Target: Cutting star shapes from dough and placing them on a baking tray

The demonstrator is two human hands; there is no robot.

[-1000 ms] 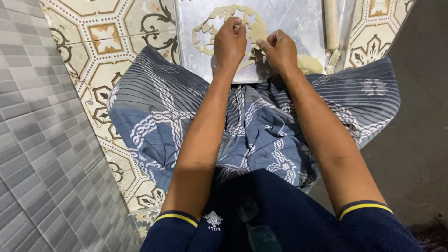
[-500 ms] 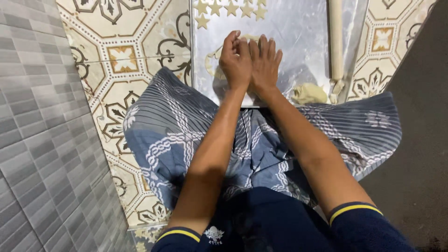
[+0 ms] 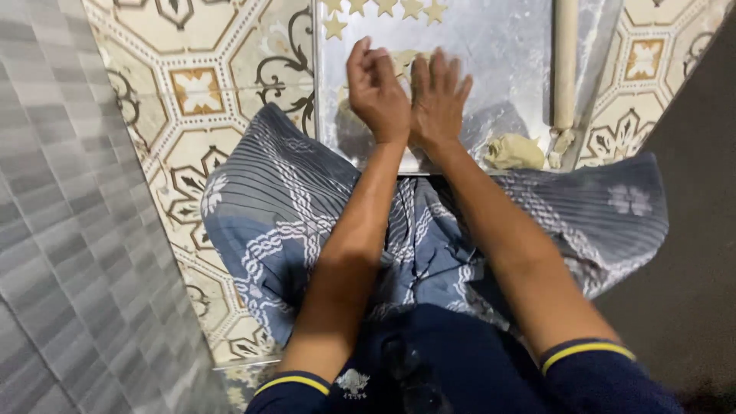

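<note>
Left hand (image 3: 378, 93) and right hand (image 3: 438, 98), fingers loosely together, largely hide dough (image 3: 406, 61); five star cutouts (image 3: 383, 8), top-cropped; one rolling pin (image 3: 565, 65)

Left hand (image 3: 379, 96) and right hand (image 3: 439, 100) now side by side, thumbs touching, over dough (image 3: 405, 61); a second ago they sat apart, pinching the cut-out sheet's edge. That holed sheet no longer shows spread on the metal tray (image 3: 498, 61). Star cut-outs (image 3: 383, 8) come into view at top.
</note>
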